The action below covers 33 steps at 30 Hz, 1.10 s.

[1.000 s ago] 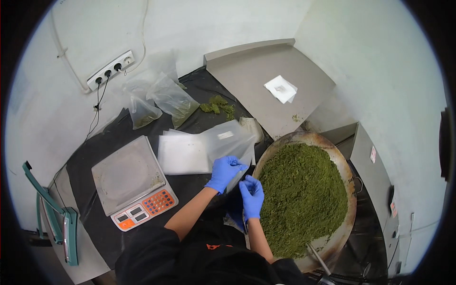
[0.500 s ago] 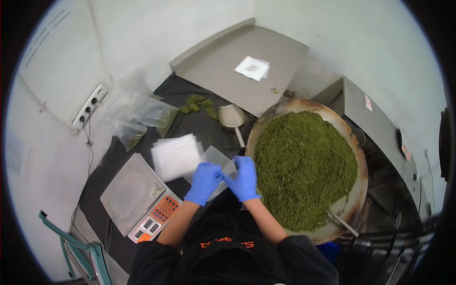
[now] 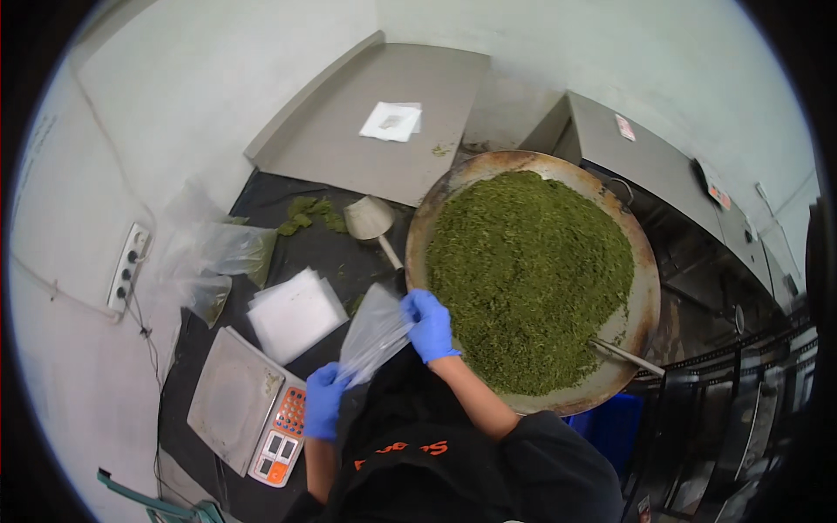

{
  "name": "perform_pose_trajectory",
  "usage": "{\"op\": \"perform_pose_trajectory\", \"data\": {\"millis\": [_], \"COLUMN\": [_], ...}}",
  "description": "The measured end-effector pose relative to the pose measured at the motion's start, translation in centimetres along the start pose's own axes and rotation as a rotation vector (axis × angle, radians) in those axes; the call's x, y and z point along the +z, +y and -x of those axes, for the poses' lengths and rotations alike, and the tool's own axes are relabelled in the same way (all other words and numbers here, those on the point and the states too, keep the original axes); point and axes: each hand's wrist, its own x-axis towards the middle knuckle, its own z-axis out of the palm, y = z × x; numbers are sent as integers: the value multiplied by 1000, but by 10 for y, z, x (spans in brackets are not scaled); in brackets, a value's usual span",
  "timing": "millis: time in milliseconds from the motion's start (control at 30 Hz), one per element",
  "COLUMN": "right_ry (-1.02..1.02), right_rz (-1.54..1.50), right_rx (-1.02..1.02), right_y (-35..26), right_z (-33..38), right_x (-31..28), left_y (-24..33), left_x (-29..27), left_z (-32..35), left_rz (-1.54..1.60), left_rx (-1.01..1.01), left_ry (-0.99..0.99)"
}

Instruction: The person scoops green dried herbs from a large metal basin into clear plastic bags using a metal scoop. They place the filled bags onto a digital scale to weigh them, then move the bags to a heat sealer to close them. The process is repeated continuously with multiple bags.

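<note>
Both my hands wear blue gloves and stretch a clear plastic bag [image 3: 375, 336] between them. My left hand [image 3: 323, 403] is closed on the bag's lower left edge, beside the scale. At the bag's upper right edge, my right hand [image 3: 429, 326] pinches the film, close to the rim of the big pan [image 3: 647, 301]. A large heap of chopped green leaves [image 3: 532, 279] fills that pan. Left of the bag lies a stack of flat clear bags [image 3: 296, 315]. A metal scoop [image 3: 370, 220] rests beyond it, its handle toward the pan.
A digital scale [image 3: 235, 397] with orange keys stands at the left. Filled plastic bags [image 3: 235, 253] lean by the wall under a power strip [image 3: 129, 266]. A rod-like handle [image 3: 628, 357] sticks out of the heap. White sheets [image 3: 392, 121] lie on the grey counter [image 3: 349, 105].
My hands have moved apart, the left down and leftward, drawing the bag out between them. The whole view has shifted, with the pan and counter now further left.
</note>
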Motion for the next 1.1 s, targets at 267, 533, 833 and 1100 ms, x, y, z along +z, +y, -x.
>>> {"op": "perform_pose_trajectory", "data": {"millis": [267, 533, 833, 1100], "right_ry": [-562, -795, -282, -466], "right_rz": [-1594, -1517, -869, -1510], "right_rx": [839, 929, 459, 786], "right_y": [-8, -20, -30, 80], "right_z": [15, 26, 8, 33], "right_x": [-31, -34, -116, -25], "left_y": [-7, 45, 113, 86], "left_x": [-16, 1, 44, 110], "left_z": [10, -35, -46, -47], "left_rz": [472, 324, 43, -123], "left_rx": [-17, 299, 122, -55], "left_ry": [-489, -249, -488, -850]}}
